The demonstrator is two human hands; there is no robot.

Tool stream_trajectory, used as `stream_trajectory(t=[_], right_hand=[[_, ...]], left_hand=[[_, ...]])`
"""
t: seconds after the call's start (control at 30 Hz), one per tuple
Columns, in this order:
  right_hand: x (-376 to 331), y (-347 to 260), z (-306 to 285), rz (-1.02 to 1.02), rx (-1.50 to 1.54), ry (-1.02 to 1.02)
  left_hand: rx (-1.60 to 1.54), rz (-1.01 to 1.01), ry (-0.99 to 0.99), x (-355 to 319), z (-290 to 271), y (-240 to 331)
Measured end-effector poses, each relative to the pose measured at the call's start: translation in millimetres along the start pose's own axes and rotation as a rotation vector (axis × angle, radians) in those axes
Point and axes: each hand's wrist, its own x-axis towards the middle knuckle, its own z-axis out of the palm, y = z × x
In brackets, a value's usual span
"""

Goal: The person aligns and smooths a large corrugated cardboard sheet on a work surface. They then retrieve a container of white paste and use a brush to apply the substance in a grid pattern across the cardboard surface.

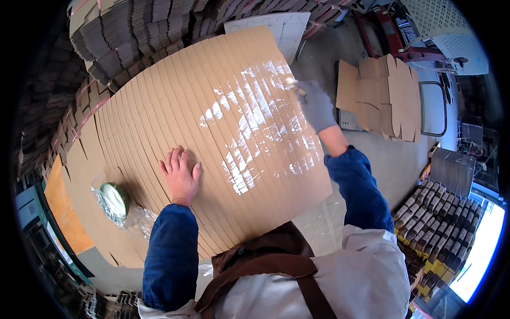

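Observation:
A wide fan of overlapping brown cardboard sheets (138,122) spreads out before me, each edge a little offset from the one beside it. Wet white streaks, which look like glue (255,111), cover its right part. My left hand (180,175), bare, lies flat on the middle of the fan with fingers spread. At the far right edge my right hand (315,105), in a grey glove, has its fingers closed; a small pale tip shows at them, too blurred to name. A green-rimmed bowl (113,202) with shiny white stuff inside sits on clear plastic at the left.
Tall stacks of flat cardboard (138,32) stand behind the fan. At the right, folded cardboard pieces (388,95) rest on a metal-framed cart (439,109). A pallet of dark, banded bundles (438,228) stands at the lower right. A white board (276,32) leans at the back.

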Motion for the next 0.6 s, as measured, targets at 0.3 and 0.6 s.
stream_trajectory(t=[0.3, 0.6], right_hand=[[-79.4, -20.7, 2.0, -0.138, 0.027, -0.016], [-83.7, 9.8, 23.0, 0.085, 0.102, 0.01]], left_hand=[[0.02, 0.038, 0.008, -2.4, -0.9, -4.4], [0.026, 0.062, 0.023, -2.2, 5.1, -4.0]])
